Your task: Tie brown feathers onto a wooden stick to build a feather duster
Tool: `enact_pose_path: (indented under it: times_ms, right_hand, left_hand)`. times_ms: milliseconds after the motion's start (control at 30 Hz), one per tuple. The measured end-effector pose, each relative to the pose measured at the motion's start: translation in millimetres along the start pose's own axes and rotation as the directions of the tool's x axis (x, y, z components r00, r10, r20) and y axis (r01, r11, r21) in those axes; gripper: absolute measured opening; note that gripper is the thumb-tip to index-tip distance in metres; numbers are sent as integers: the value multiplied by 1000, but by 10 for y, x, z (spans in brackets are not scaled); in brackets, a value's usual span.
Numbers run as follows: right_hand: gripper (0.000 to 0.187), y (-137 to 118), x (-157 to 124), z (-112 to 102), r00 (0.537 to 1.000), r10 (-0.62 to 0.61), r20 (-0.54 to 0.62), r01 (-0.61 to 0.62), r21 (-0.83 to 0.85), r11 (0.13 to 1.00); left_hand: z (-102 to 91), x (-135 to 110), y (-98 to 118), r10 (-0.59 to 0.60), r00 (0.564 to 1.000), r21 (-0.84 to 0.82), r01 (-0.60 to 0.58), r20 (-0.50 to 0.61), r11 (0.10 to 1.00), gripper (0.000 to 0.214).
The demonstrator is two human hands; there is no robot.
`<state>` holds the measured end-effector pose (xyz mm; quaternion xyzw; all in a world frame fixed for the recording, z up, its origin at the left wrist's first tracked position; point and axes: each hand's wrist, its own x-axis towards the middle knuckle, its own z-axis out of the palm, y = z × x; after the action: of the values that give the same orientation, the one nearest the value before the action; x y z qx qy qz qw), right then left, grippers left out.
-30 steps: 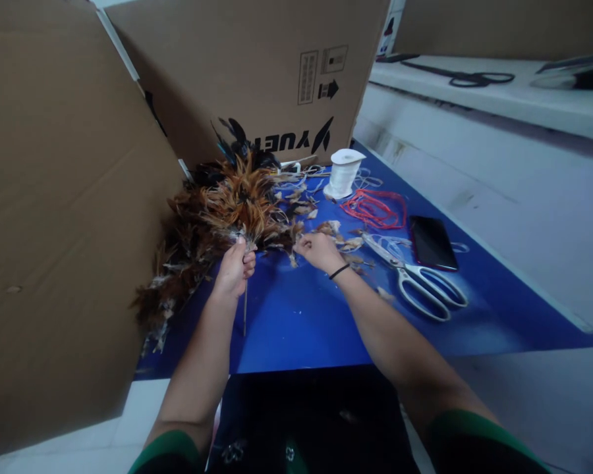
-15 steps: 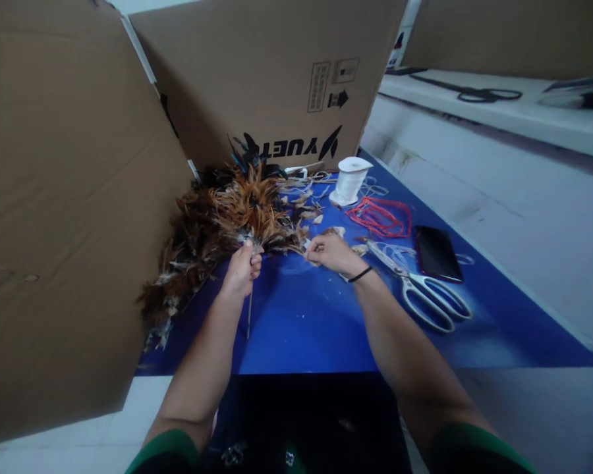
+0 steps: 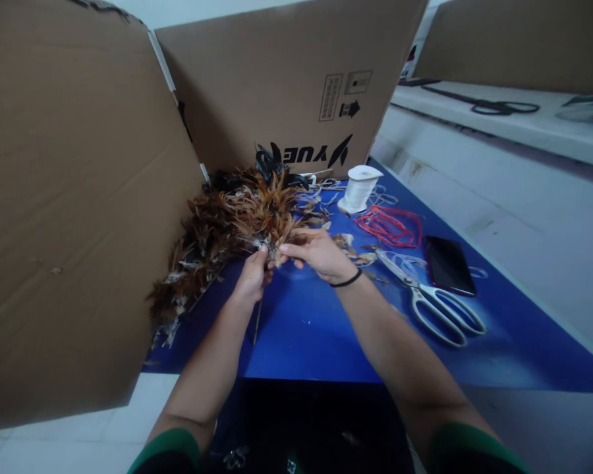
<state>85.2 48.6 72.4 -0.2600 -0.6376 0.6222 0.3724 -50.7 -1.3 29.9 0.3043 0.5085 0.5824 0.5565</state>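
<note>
My left hand (image 3: 253, 275) is closed around the thin stick of a feather duster (image 3: 269, 209), just below its brown plumes. The stick's bare lower end (image 3: 257, 322) points down toward the table's front edge. Dark, bluish feathers (image 3: 269, 161) show at the far end of the plumes. Thumb and fingers pinched, my right hand (image 3: 323, 255) holds a small tan feather (image 3: 278, 254) against the base of the plumes, close to my left thumb. The fingertips partly hide this feather.
More brown feathers (image 3: 192, 247) are heaped at left beside a cardboard panel (image 3: 79, 197). Loose feathers (image 3: 358, 253) lie right of my hands. Farther right on the blue table (image 3: 311, 349) are a white spool (image 3: 360, 191), red cord (image 3: 390, 225), scissors (image 3: 437, 303) and a phone (image 3: 449, 264).
My right hand has moved left from the loose feathers to the duster, bringing a small feather to its base. My left hand still grips the stick. The view has shifted slightly.
</note>
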Motion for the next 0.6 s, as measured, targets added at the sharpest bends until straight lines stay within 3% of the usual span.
enact_pose_path:
  times_ms: [233,600]
  right_hand:
    - [10,352,183,61,976,-136,-168,63,-380,923]
    - [2,384,166,118,907,-363,-215,133,-670,730]
  left_hand:
    - [28,-2,-24,-4,1000,23,4,9,1000,44]
    - [28,39,-111,6,1000,53,-6,0,999,45]
